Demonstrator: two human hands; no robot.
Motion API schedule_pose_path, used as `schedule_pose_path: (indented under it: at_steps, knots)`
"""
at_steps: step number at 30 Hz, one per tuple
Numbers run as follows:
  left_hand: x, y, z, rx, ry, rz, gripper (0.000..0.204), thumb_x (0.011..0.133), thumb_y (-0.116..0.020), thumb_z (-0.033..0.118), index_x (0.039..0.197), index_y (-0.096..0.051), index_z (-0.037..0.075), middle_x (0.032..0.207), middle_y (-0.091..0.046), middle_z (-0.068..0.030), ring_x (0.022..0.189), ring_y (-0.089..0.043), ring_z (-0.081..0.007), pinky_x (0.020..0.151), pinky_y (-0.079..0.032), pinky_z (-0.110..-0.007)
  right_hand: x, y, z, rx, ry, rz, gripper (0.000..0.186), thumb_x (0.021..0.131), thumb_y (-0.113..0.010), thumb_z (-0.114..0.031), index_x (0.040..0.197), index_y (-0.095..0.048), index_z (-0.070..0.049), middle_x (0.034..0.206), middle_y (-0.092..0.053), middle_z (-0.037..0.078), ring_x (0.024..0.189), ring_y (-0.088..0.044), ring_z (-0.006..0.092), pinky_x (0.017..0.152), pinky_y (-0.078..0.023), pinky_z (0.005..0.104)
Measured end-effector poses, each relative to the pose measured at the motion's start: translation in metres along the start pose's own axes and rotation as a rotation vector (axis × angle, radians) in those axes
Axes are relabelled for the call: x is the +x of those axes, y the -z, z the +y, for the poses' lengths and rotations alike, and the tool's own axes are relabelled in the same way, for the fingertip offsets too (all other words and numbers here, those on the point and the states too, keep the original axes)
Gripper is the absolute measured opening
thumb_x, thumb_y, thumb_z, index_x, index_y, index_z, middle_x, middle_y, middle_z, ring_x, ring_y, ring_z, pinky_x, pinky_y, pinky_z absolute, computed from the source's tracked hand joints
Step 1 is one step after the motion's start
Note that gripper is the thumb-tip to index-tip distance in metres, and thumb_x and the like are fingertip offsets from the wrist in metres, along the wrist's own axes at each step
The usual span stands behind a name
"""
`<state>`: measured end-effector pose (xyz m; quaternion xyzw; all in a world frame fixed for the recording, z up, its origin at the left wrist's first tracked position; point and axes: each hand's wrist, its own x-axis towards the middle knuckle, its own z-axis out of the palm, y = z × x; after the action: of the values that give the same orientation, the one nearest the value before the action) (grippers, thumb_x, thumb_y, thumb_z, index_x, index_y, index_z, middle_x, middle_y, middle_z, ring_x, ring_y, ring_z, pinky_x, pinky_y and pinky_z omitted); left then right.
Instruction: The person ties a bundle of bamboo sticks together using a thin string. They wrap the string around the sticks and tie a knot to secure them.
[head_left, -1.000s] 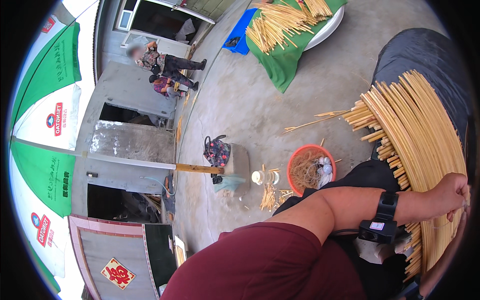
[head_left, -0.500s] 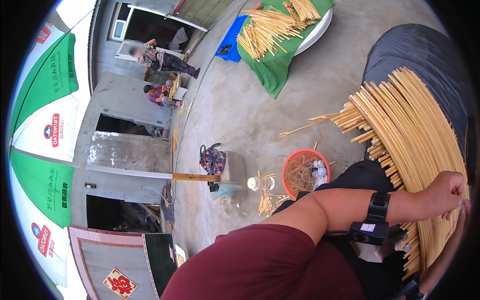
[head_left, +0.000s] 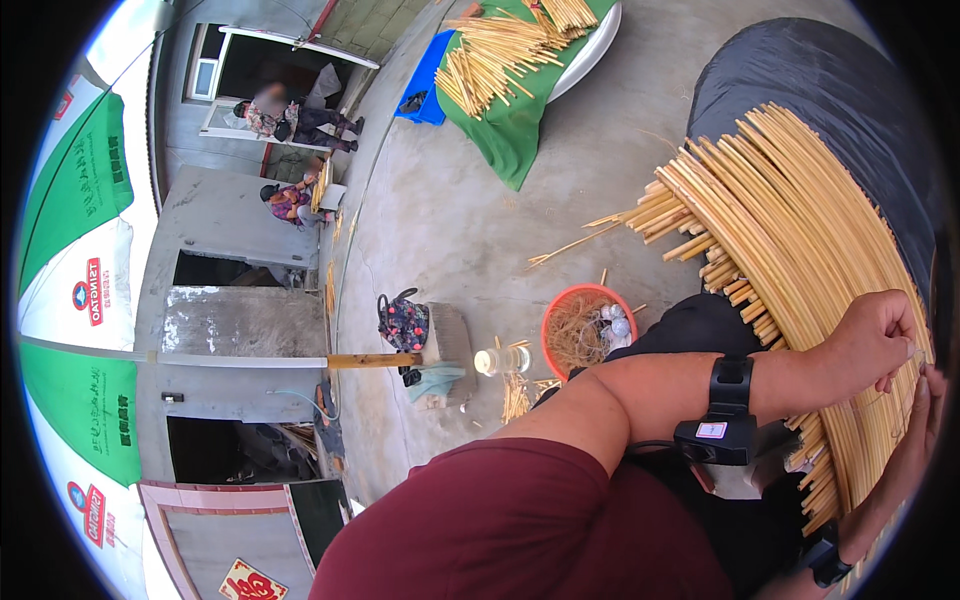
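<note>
A dense row of pale yellow stalks (head_left: 800,230), like reeds, lies side by side across my lap at the right, bent by the lens. My left hand (head_left: 875,340) is curled closed above the stalks, palm down, with a strapped device on its wrist. Whatever its fingertips pinch is too small to make out. By the right rim my right hand (head_left: 928,415) comes up from below, its fingers drawn together close to my left fingertips at the stalks' outer edge. Part of it is lost in the dark rim.
An orange basin (head_left: 549,318) holds tangled fibre and pale balls; a clear jar (head_left: 500,360) stands beside it. Black sheeting (head_left: 790,90) covers a bulky form behind the stalks. Farther off are a green cloth (head_left: 505,150) under more stalks, a blue crate (head_left: 428,75) and two people.
The view has shifted, so the surroundings sit farther left. My hands stay close together at the stalks' outer edge, with slightly more space between them. The far person by the doorway has changed posture.
</note>
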<state>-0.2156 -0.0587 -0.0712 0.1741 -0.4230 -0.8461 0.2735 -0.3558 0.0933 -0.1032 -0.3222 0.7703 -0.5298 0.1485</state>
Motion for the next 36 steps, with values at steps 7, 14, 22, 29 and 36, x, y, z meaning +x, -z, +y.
schedule_pose_path:
  at_steps: [7,14,22,29,36]
  knots:
    - [-0.003,-0.003,0.004,-0.006,0.012,-0.048,0.011,0.084,-0.053,-0.007,0.078,-0.048,0.001,0.059,-0.051,-0.0033,0.042,-0.050,-0.0082,0.038,-0.041,-0.022,-0.006,0.005,-0.005,0.090,-0.043,-0.072,0.021,0.098,-0.051,-0.014,0.107,-0.059,0.003,0.106,-0.059,0.005,0.104,-0.053,0.0122,0.096,-0.037,0.0258]
    - [-0.008,-0.005,0.021,0.016,0.062,-0.056,0.010,0.086,-0.053,-0.004,0.079,-0.049,0.002,0.061,-0.053,-0.0027,0.046,-0.051,-0.0070,0.041,-0.041,-0.021,-0.014,-0.012,-0.046,-0.072,0.200,-0.050,0.011,0.096,-0.050,-0.005,0.097,-0.058,0.003,0.093,-0.052,0.003,0.090,-0.050,0.0113,0.086,-0.039,0.0231]
    - [-0.019,-0.004,0.047,0.210,0.252,-0.242,0.008,0.091,-0.056,0.009,0.091,-0.059,0.001,0.076,-0.060,-0.0023,0.057,-0.051,-0.0044,0.051,-0.043,-0.018,-0.015,-0.027,-0.095,0.157,0.097,-0.015,0.006,0.083,-0.063,0.005,0.088,-0.064,0.002,0.075,-0.052,0.001,0.071,-0.049,0.0092,0.064,-0.039,0.0216]
    - [-0.013,0.000,0.062,0.425,-0.036,-0.019,0.009,0.093,-0.056,0.007,0.098,-0.060,0.001,0.090,-0.065,-0.0057,0.063,-0.054,-0.0063,0.061,-0.046,-0.019,-0.012,-0.025,-0.105,0.249,0.072,-0.070,0.009,0.079,-0.066,0.005,0.088,-0.068,0.001,0.074,-0.055,0.001,0.070,-0.051,0.0087,0.062,-0.039,0.0219]
    - [-0.015,0.001,0.054,0.179,0.213,-0.128,0.007,0.090,-0.060,0.005,0.095,-0.060,0.001,0.083,-0.064,-0.0086,0.059,-0.055,-0.0082,0.053,-0.045,-0.018,-0.011,-0.027,-0.102,0.246,0.094,-0.071,0.008,0.079,-0.066,0.004,0.086,-0.068,0.001,0.073,-0.056,0.002,0.070,-0.053,0.0103,0.063,-0.041,0.0224]
